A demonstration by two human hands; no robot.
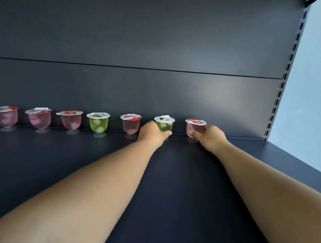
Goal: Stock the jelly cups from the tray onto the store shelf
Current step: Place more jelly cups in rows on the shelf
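Both arms are stretched way out to the far edge of the shelf (168, 190). The left hand (151, 133) is wrapped around a green jelly cup (164, 124), fingers curled under its bowl, and the right hand (210, 137) grips a pink jelly cup (194, 127) just to the right of it. Both cups sit upright against the dark back panel (143, 41). Off to the left runs a row of cups (73, 120), mostly pink with one green cup (98, 123) in there, spaced apart. A slotted upright (285, 74) runs up the right side.
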